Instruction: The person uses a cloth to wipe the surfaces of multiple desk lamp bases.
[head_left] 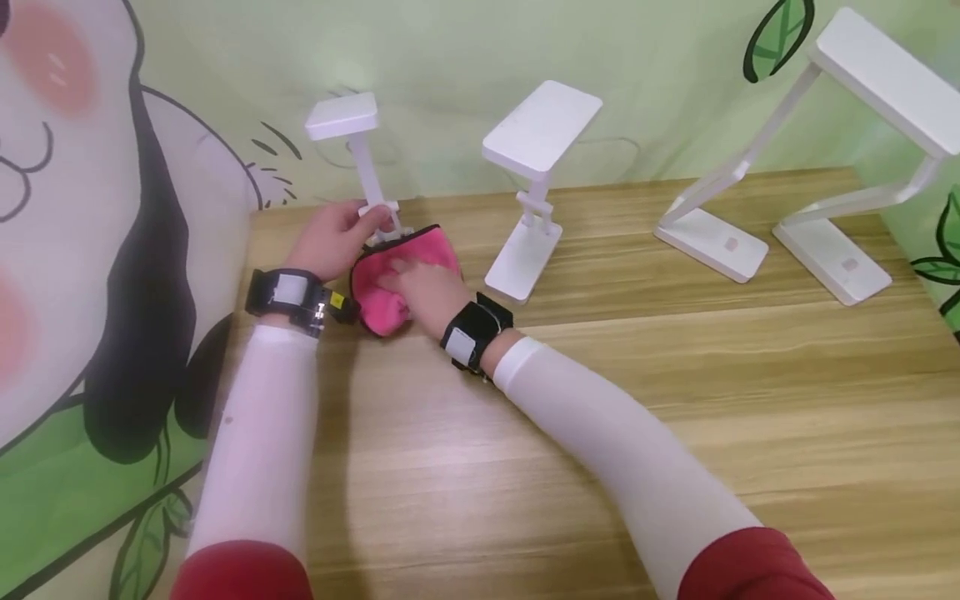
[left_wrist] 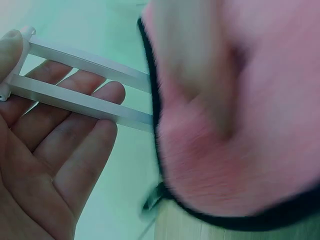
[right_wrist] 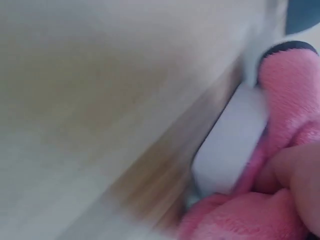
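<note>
A small white folding desk lamp (head_left: 365, 171) stands at the left of the table, near the wall. My left hand (head_left: 330, 242) holds its arm at the middle hinge, the thumb over the joint and the fingers behind the two thin bars (left_wrist: 75, 100). Over the lamp's base lies a pink cloth (head_left: 435, 246) with a black edge. My right hand (head_left: 431, 292) grips this cloth and presses it against the base. In the right wrist view the white side of the base (right_wrist: 230, 142) shows beside the bunched cloth; the cloth hides most of its top.
Just right of the hands stands a second white lamp (head_left: 525, 258). Two more white lamps, one base (head_left: 712, 242) beside another (head_left: 832, 258), stand at the right. All are on the wooden table (head_left: 600, 367). A painted wall (head_left: 450, 50) borders the back and left.
</note>
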